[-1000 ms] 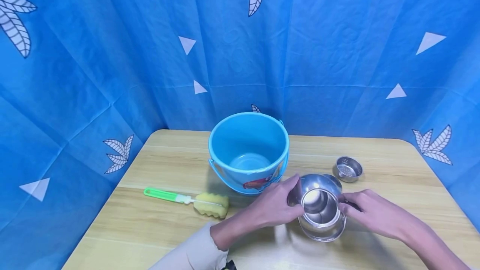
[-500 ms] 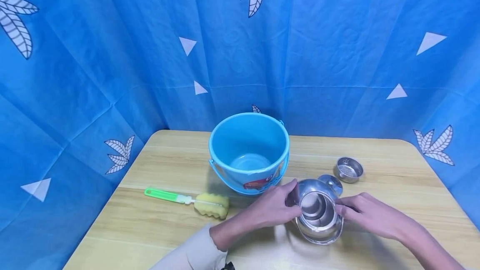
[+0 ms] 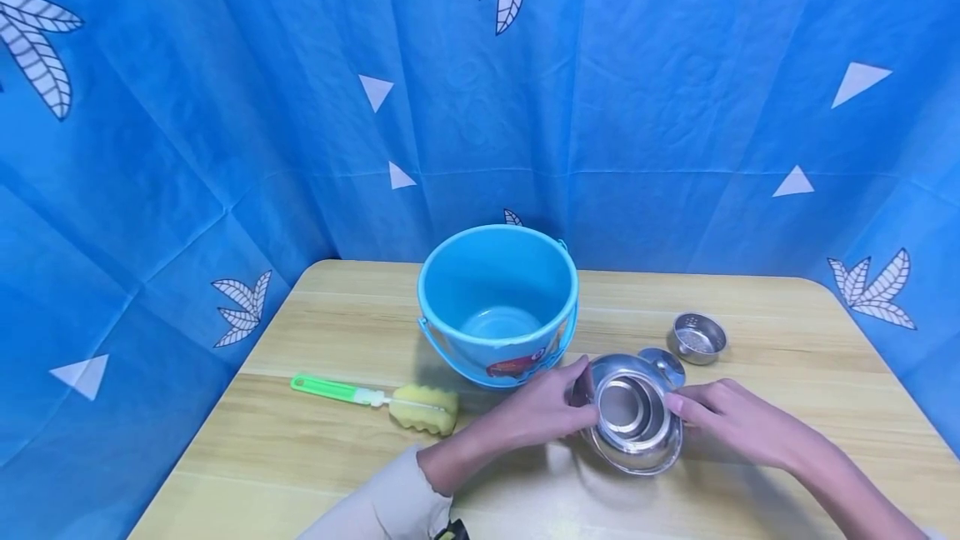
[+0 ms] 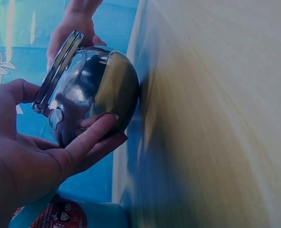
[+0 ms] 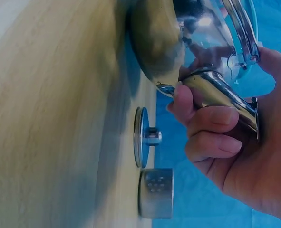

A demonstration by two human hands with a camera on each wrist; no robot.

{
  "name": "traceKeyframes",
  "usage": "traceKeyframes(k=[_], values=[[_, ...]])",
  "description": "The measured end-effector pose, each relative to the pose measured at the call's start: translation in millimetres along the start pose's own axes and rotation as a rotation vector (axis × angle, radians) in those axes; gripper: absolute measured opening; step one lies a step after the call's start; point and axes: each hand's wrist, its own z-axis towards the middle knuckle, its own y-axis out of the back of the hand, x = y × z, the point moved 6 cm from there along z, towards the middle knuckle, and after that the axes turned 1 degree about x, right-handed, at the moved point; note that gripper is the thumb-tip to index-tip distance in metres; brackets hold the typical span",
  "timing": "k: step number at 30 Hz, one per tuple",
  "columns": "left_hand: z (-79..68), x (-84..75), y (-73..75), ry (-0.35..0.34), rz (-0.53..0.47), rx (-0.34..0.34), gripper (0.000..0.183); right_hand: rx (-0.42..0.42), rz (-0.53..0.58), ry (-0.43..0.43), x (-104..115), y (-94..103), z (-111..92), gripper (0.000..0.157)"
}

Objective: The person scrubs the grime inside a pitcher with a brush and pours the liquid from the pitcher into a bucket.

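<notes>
A shiny round metal teapot (image 3: 654,446) sits low over the right front of the table, its lidless mouth facing up. On its left side my left hand (image 3: 546,408) grips the body; in the left wrist view the thumb lies by the folded bail handle (image 4: 59,71) and the fingers (image 4: 95,137) spread under the belly. My right hand (image 3: 738,422) holds the other side, fingers curled round the spout (image 5: 218,97) in the right wrist view. Behind the teapot lie its knobbed lid (image 3: 664,365) and a small perforated metal strainer cup (image 3: 697,338).
A light blue bucket (image 3: 450,348) stands behind my left hand, its handle hanging at the front. To the left lies a sponge brush (image 3: 423,409) with a green handle. A blue curtain (image 3: 480,123) surrounds the wooden table (image 3: 360,298) at the back and sides.
Both hands have shifted the teapot slightly left and turned its tilt, so more of the lid behind it shows. The bucket, brush and strainer cup stay put.
</notes>
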Motion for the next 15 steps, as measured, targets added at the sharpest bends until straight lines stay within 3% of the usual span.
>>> traceKeyframes(k=[8, 15], values=[[-5.6, 4.0, 1.5, 0.005, -0.058, 0.002, 0.087, 0.015, 0.022, -0.034, -3.9, -2.7, 0.5, 0.035], [-8.0, 5.9, -1.2, 0.008, -0.082, -0.007, 0.082, 0.035, 0.070, -0.115, -8.0, -3.6, 1.1, 0.040]])
